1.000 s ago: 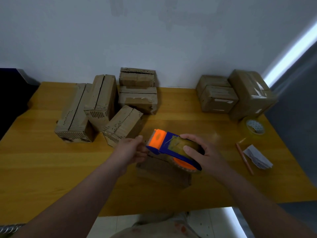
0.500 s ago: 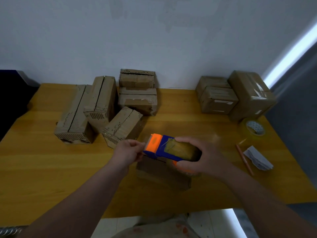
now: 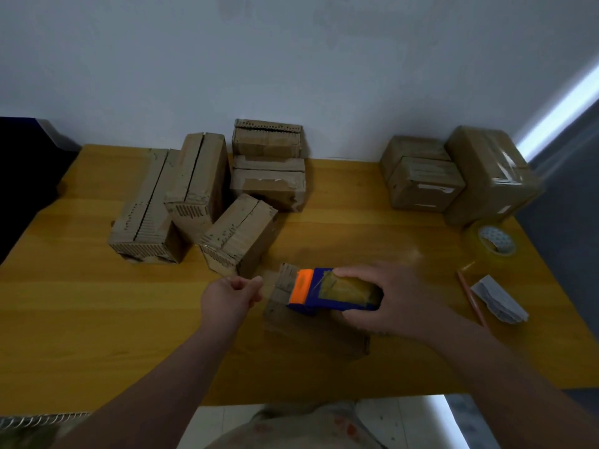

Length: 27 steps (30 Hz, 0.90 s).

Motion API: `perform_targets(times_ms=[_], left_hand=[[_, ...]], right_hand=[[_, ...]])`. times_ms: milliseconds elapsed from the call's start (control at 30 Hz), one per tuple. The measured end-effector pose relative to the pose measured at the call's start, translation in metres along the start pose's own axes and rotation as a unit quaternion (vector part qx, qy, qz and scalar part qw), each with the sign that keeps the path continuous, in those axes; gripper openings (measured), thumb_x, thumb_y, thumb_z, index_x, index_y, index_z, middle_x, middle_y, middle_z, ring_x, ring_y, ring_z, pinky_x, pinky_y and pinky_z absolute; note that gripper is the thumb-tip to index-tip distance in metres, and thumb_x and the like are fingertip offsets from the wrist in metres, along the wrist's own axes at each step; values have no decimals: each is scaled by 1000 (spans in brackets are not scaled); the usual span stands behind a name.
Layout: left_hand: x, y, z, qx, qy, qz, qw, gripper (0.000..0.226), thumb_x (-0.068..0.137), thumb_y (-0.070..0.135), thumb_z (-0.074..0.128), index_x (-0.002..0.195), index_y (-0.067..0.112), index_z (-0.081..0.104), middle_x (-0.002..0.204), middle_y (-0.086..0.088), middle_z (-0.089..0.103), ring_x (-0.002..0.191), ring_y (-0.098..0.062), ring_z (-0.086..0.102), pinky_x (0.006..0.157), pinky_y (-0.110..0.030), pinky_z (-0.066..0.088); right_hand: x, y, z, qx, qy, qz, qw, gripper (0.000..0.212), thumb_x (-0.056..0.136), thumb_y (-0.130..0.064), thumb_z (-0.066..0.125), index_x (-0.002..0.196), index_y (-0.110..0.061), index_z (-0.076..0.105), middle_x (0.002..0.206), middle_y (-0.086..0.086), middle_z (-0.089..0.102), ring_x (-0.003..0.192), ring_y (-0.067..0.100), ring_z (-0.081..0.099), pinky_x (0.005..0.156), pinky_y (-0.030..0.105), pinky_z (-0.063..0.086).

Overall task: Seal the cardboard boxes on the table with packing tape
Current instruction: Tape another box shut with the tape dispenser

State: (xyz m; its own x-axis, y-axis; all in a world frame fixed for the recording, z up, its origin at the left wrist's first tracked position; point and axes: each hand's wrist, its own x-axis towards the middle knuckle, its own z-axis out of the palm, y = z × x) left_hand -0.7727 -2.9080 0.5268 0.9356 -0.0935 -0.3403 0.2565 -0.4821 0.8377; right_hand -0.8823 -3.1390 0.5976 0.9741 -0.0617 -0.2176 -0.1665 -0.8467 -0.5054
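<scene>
We log only the off-task clutter.
Pencil (image 3: 471, 299) lies just beside a folded grey paper wad (image 3: 500, 303); pale wall (image 3: 291, 59) behind, dark blue object (image 3: 22, 157) far left, tiled floor (image 3: 223, 416) below.

Readable text: none in this view.
Tape dispenser (image 3: 337, 291): blue and orange body, no brand legible.
Spare tape roll (image 3: 494, 244): pale pattern on the core, too small to read.
Boxes at right (image 3: 424, 186): white strips on the sides, blurred, no characters made out.
Boxes at left (image 3: 197, 176): rows of dark marks along the edges, not legible as writing.
</scene>
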Motion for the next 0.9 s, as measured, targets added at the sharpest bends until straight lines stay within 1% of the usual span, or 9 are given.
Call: perform_targets(times_ms=[133,200,300,400,533,633,700,800,900], left_hand=[[4,-7,10,75,-9,23,997,38,91,36,63,59,16,64,62,-3,63,62,-23,60,60,-39,51],[9,-10,15,126,-27,51,990,42,92,35,61,55,15,57,56,-3,56,54,-18,52,52,-34,42],[17,-12,18,213,-58,100,970,43,94,29,59,55,14,48,54,-1,43,51,-11,41,48,-28,29],[25,-8,17,259,-102,102,955,37,97,28,54,63,16,52,58,-1,47,53,-12,44,48,-25,30],[28,4,15,347,-117,108,924,40,98,31,52,62,13,53,60,-4,48,54,-15,44,47,-26,32],[23,11,12,386,-94,118,910,32,97,34,54,83,8,68,73,-7,61,65,-18,56,58,-31,47],[21,10,11,401,-91,108,905,32,96,36,55,106,9,69,99,-8,68,88,-21,63,74,-33,53],[19,9,8,324,-88,119,934,37,96,27,57,130,11,59,125,-6,63,112,-19,59,93,-30,48],[5,14,7,46,-152,63,985,45,96,3,45,140,16,47,139,-5,53,122,-15,49,99,-31,43]], right_hand=[[-1,-8,-3,-14,-10,9,1000,61,78,-52,72,132,-52,44,121,-4,46,115,15,47,87,30,44],[-1,-12,-4,-25,-10,14,1000,60,79,-48,72,133,-50,46,118,-3,46,111,16,47,84,29,43],[-1,-12,-2,-21,-1,10,1000,60,79,-48,73,133,-50,45,110,-8,41,105,5,42,83,28,46],[-1,-10,1,-17,10,5,1000,60,78,-47,73,132,-50,46,102,-11,42,93,5,46,72,22,44],[-1,-8,3,-11,18,10,1000,62,77,-49,73,132,-51,46,107,-8,45,95,8,50,77,30,50],[0,-8,4,-15,30,3,999,62,76,-48,74,132,-48,48,101,-6,47,85,7,50,73,31,51],[0,-9,4,-16,31,3,999,62,76,-48,74,132,-48,48,100,-8,45,84,7,50,71,29,50],[-2,-10,4,-21,32,3,999,62,77,-48,73,132,-48,46,99,-10,43,84,6,49,68,24,47],[-3,-8,5,-14,36,3,999,62,77,-47,74,133,-48,47,98,-11,43,83,6,49,67,22,46]])
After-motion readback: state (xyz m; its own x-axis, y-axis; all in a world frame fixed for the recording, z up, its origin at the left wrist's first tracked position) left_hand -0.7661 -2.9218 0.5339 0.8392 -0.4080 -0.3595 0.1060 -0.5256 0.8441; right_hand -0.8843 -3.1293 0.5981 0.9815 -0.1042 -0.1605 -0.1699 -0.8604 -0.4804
